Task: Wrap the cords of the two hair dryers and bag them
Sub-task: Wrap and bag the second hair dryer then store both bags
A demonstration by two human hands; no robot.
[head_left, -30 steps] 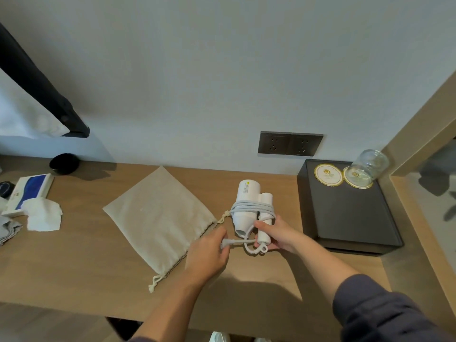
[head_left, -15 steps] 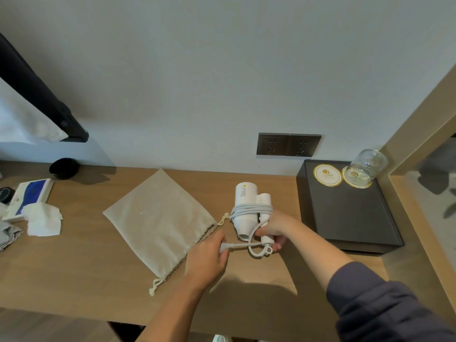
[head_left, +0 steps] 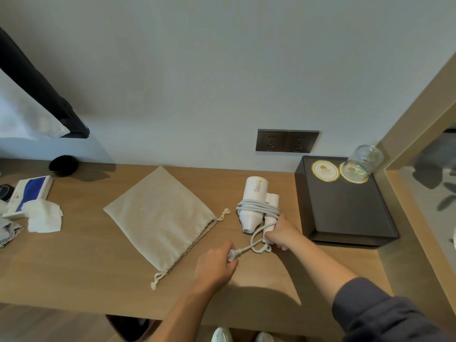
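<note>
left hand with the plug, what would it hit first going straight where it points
Likely the loose cord loop, then the right hand gripping the hair dryer; depth is unclear.

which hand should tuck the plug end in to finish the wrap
Left, probably: the left hand grips the plug at the cord's loose end, while the right hand is busy holding the hair dryer by its handle.

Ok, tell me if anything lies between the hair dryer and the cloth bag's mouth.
Nothing visible blocks it. Between the hair dryer and the mouth of the cloth bag is bare desk, with only the knotted drawstring end. The left hand holds the plug nearer the desk's front.
</note>
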